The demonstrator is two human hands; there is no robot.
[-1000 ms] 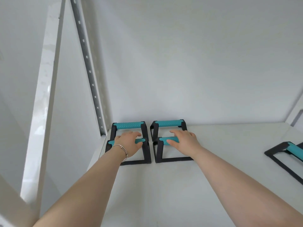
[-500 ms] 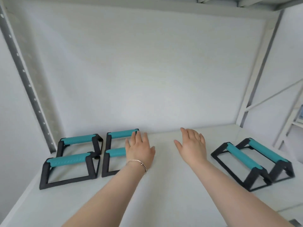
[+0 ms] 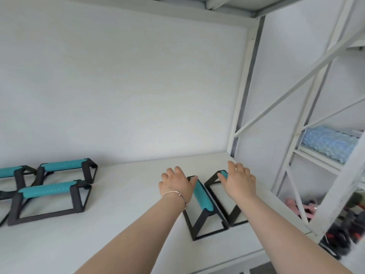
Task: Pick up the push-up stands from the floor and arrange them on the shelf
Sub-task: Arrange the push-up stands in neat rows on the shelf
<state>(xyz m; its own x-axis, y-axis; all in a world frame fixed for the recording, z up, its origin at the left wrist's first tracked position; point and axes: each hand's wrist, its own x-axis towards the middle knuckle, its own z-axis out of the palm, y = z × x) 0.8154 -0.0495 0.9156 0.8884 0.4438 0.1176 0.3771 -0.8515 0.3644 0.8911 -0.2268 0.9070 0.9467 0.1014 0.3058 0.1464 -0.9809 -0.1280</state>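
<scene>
Black push-up stands with teal grips sit on the white shelf (image 3: 128,214). At the left stand a front stand (image 3: 49,200), a rear stand (image 3: 67,168) and part of another (image 3: 11,173) at the frame edge. At the right two stands lie side by side. My left hand (image 3: 175,184), fingers apart, hovers at the far end of the nearer right stand (image 3: 203,202). My right hand (image 3: 239,180), also spread, covers the teal grip of the far right stand (image 3: 219,186). Neither hand is closed around a grip.
A white upright post (image 3: 241,107) and diagonal braces (image 3: 296,82) bound the shelf on the right. Beyond them, a neighbouring rack holds a blue textured mat (image 3: 327,145) and pink and dark items (image 3: 308,208) lower down. The wall is close behind the stands.
The view has swung right. Both hands have left the left-hand stands, crossed the shelf and now sit over the two right-hand stands.
</scene>
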